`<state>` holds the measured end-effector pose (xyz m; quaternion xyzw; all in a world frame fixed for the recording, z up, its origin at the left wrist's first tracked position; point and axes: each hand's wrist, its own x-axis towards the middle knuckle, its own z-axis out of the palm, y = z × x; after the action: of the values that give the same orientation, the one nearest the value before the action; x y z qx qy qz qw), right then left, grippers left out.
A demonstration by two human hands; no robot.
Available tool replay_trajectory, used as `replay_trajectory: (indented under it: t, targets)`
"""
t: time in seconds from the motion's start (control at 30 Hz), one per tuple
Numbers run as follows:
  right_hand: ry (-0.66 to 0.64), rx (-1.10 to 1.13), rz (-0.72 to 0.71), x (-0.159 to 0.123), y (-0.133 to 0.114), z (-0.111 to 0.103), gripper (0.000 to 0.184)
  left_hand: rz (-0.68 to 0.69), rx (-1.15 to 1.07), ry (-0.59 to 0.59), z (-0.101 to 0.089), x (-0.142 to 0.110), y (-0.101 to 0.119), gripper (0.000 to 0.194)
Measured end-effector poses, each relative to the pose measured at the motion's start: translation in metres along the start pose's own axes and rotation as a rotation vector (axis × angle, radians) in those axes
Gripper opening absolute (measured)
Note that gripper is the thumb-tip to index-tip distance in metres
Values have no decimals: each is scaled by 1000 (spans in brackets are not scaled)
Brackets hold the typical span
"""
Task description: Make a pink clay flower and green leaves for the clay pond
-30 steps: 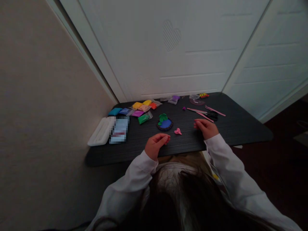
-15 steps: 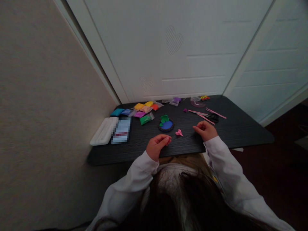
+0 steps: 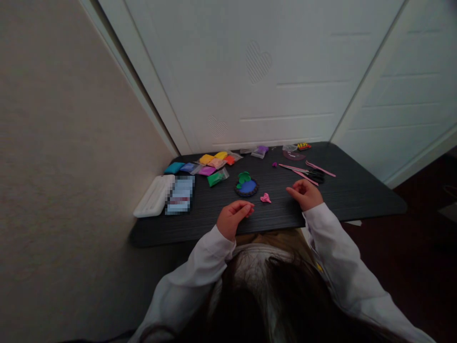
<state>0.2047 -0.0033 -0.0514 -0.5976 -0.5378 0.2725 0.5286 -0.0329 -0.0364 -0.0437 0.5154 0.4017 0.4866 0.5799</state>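
Observation:
A small pink clay piece [image 3: 265, 197], petal-shaped with a pointed end, lies on the dark table between my hands. To its left, my left hand [image 3: 233, 216] rests near the table's front edge, fingers curled and thumb against the index finger. My right hand [image 3: 304, 194] sits on the other side, fingers bent in and thumb close to them. No object shows in either hand. Just behind the pink piece is a round clay pond [image 3: 248, 186], with a blue middle, a dark bumpy rim and green leaf shapes [image 3: 244, 177] at its back left.
Clay packets, among them a green packet [image 3: 217, 177], lie back left. A white tray [image 3: 154, 196] and a blurred-out card or phone [image 3: 180, 195] are at left. Black-handled scissors [image 3: 314, 175] and pink tools [image 3: 320, 167] lie right, near a purple clay bit [image 3: 274, 164].

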Motion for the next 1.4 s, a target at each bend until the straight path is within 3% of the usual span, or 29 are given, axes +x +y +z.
replay_trajectory:
  t: [0.2,1.03,1.4]
  targets:
    - [-63,2,-11,0,1,0,29,4,-4,8,1,-1,2,18]
    - [-18,25,13,0,0,-3,36,-20,-22,17,2,-1,5,18]
    - [-58,35,27,-1,-4,-1,40,-50,-99,38,2,-1,8,16]
